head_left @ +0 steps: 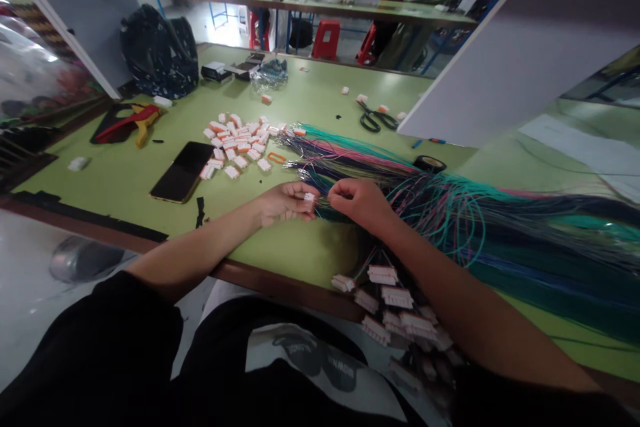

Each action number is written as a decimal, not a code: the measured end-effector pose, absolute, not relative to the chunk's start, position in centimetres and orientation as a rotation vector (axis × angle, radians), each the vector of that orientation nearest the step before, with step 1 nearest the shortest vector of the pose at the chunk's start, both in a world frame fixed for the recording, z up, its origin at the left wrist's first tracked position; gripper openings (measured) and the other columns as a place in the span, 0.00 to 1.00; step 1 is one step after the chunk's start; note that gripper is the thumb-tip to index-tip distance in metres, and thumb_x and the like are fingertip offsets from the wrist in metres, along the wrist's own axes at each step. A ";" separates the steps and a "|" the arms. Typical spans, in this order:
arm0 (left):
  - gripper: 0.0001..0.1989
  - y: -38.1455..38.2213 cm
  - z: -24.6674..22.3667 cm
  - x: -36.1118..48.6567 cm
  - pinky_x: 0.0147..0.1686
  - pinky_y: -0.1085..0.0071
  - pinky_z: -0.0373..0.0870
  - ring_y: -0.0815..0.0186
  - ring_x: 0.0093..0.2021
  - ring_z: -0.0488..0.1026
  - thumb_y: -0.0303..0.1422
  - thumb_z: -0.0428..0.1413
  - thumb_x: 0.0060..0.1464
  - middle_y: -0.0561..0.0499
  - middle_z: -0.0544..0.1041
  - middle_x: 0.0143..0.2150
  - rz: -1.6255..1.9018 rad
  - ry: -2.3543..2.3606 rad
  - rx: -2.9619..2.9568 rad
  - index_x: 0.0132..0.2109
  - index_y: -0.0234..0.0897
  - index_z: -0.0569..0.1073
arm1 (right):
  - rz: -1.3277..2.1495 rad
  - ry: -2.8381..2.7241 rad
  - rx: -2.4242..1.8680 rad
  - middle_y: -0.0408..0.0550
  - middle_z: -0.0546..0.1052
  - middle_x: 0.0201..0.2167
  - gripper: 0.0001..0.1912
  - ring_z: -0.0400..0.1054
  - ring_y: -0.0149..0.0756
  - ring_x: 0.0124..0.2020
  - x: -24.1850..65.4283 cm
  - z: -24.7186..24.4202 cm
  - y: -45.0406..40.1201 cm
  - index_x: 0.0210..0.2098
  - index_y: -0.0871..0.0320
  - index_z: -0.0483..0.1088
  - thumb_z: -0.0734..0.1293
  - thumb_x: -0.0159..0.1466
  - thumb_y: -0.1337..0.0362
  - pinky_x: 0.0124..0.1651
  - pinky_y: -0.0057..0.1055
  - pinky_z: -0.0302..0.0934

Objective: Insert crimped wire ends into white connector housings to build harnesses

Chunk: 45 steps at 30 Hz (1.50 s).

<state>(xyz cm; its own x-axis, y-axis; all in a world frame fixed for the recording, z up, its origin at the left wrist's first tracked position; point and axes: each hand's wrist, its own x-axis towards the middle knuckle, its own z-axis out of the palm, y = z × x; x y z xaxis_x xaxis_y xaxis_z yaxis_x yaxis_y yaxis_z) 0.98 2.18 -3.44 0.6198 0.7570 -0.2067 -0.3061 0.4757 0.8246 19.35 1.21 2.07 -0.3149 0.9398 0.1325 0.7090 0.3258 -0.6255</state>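
Note:
My left hand [286,205] pinches a small white connector housing [309,198] between thumb and fingers, low over the green table. A thin wire seems to run below it. Close by on the right, my right hand [361,205] is closed in a pinch; whatever its fingertips hold is too small to make out. Bundles of teal, pink and dark wires [365,157] lie behind and beside it, their stripped ends pointing left. Beyond my left hand is a pile of white and orange connector housings [243,141]. Wired connectors [397,297] hang over the table's front edge beneath my right forearm.
A black phone [182,172] lies left of the pile. Further left is a red and yellow tool [131,125]. Black scissors [375,119] and a tape roll [430,163] lie behind the wires. A white panel [500,53] rises at the right. People are in the background.

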 end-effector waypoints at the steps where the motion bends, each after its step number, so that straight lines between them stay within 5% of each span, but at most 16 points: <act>1: 0.15 2.1 -3.5 1.0 0.32 0.74 0.70 0.72 0.26 0.74 0.23 0.65 0.40 0.54 0.75 0.25 0.703 0.610 0.842 0.37 0.31 0.71 | 0.681 -2.112 -1.434 0.41 0.67 0.15 0.07 0.57 0.27 0.20 19.4 2.1 1.3 0.18 0.58 0.67 0.60 0.47 0.63 0.25 0.25 0.51; 30: 0.17 2.0 -3.8 1.2 0.29 0.75 0.70 0.72 0.24 0.73 0.27 0.68 0.36 0.53 0.75 0.25 0.778 0.639 0.900 0.36 0.30 0.72 | 0.414 -2.233 -1.515 0.41 0.69 0.17 0.08 0.58 0.28 0.19 18.1 1.4 0.0 0.21 0.56 0.65 0.59 0.54 0.63 0.26 0.26 0.48; 41: 0.21 1.9 -3.5 1.3 0.27 0.77 0.71 0.72 0.23 0.74 0.29 0.70 0.31 0.54 0.75 0.23 0.743 0.665 0.881 0.36 0.30 0.73 | 0.677 -2.228 -1.320 0.40 0.68 0.18 0.08 0.57 0.25 0.22 18.9 1.6 0.8 0.20 0.59 0.66 0.59 0.52 0.66 0.29 0.25 0.50; 45: 0.22 1.9 -3.6 1.2 0.27 0.76 0.70 0.72 0.23 0.74 0.30 0.70 0.31 0.54 0.75 0.24 0.680 0.638 0.919 0.37 0.30 0.74 | 0.982 -2.441 -1.271 0.43 0.73 0.24 0.11 0.62 0.29 0.26 21.4 3.4 3.3 0.27 0.59 0.73 0.61 0.54 0.59 0.32 0.27 0.54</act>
<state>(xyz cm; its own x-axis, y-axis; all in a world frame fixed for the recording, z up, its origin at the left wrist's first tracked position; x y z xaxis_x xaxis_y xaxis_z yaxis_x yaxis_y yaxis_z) 1.24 1.85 -3.60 0.6239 0.7555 -0.2000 -0.2484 0.4343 0.8659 21.38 3.25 3.40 -0.6021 0.7912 -0.1070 0.6450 0.4031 -0.6492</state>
